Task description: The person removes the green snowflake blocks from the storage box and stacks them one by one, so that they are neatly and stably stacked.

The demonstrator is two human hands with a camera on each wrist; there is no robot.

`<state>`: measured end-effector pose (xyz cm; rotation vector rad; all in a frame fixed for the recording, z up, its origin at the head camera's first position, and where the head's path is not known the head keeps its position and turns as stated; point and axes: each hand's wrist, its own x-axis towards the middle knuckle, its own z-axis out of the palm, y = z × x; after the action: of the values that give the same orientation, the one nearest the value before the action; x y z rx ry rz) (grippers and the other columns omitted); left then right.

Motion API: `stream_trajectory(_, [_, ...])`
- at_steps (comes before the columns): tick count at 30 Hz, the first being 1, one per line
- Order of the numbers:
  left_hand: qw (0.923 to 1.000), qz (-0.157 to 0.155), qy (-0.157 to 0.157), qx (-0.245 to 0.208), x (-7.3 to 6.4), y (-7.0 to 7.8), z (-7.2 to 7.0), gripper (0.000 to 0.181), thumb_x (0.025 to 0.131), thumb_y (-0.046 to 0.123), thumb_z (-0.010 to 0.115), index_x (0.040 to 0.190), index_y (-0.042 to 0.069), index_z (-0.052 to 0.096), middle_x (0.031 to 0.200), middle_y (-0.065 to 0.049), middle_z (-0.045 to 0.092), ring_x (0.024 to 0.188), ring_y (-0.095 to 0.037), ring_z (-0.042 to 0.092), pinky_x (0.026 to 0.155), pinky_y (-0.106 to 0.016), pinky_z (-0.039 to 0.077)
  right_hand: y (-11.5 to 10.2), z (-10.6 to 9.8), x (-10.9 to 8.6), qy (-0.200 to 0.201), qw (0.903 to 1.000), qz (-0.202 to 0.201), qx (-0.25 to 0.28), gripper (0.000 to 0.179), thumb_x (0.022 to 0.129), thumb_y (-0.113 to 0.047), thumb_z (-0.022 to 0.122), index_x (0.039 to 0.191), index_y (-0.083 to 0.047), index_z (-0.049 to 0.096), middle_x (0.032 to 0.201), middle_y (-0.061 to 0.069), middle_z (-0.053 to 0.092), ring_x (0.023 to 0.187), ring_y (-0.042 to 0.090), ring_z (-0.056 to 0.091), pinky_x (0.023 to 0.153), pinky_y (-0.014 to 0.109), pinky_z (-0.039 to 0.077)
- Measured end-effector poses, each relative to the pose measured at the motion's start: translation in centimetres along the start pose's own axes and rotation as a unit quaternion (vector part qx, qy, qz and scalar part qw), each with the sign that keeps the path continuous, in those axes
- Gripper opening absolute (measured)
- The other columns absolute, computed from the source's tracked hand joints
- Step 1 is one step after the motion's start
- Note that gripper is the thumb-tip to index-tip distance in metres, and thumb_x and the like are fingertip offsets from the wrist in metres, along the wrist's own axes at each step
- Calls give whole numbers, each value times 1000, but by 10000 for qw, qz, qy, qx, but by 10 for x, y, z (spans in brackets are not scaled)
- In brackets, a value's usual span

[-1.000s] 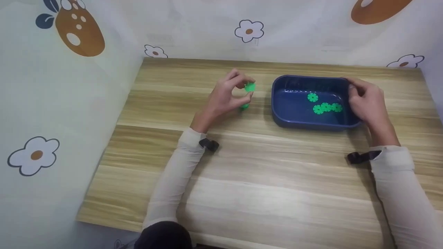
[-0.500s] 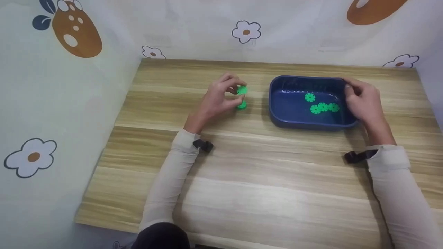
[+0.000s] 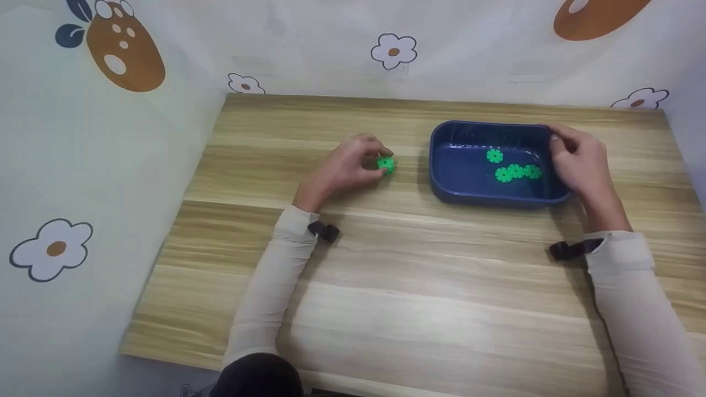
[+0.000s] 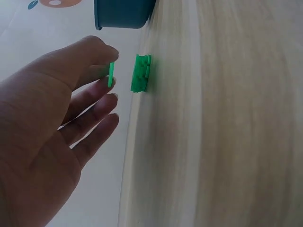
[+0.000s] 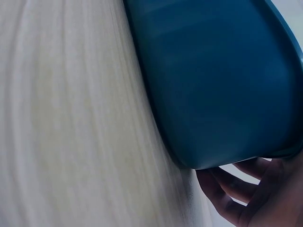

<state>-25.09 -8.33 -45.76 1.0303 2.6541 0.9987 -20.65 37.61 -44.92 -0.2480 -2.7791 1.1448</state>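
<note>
With left fingers, pinched a green disc just above a thicker green piece on the wood-grain desk. Faced pale walls printed with flowers. Farther right, met a blue box with four green pieces inside. With right fingers, gripped and partly hid its right end.

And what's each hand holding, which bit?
The left hand pinches a green disc by its edge; the right hand grips the blue box by its right end.
</note>
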Motion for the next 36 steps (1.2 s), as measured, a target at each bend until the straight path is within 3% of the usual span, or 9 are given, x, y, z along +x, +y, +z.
stream_trajectory(5, [9999, 9, -117, 58, 1, -3, 2, 34, 96, 19, 78, 129, 9, 79, 122, -5, 73, 115, -20, 64, 102, -36, 55, 1, 0, 0, 22, 10000, -4, 18, 42, 111, -38, 48, 145, -29, 71, 148, 9, 68, 129, 6, 61, 110, 21, 43])
stream_trajectory(16, [9995, 128, -289, 96, 3, -3, 4, 37, 96, 12, 75, 132, 7, 77, 125, -9, 72, 117, -22, 64, 104, -36, 56, 0, 0, 2, -21, 10000, 7, 53, 44, 112, -37, 47, 148, -25, 69, 151, 12, 65, 140, 22, 60, 124, 40, 42])
stream_trajectory(29, [9988, 135, -409, 222, 3, -1, 5, 39, 96, 9, 73, 136, 8, 76, 131, -8, 72, 127, -23, 63, 115, -37, 50, 0, -1, 0, -138, 9998, -4, 105, 45, 112, -38, 45, 149, -25, 67, 155, 11, 62, 144, 22, 56, 127, 44, 40])
stream_trajectory(36, [9992, 51, -381, 51, 3, -1, 5, 39, 96, 10, 76, 136, 7, 76, 130, -9, 72, 122, -22, 65, 109, -35, 54, -1, -1, 0, -152, 9998, -4, 120, 45, 112, -38, 45, 149, -25, 68, 155, 12, 62, 146, 26, 56, 128, 49, 39])
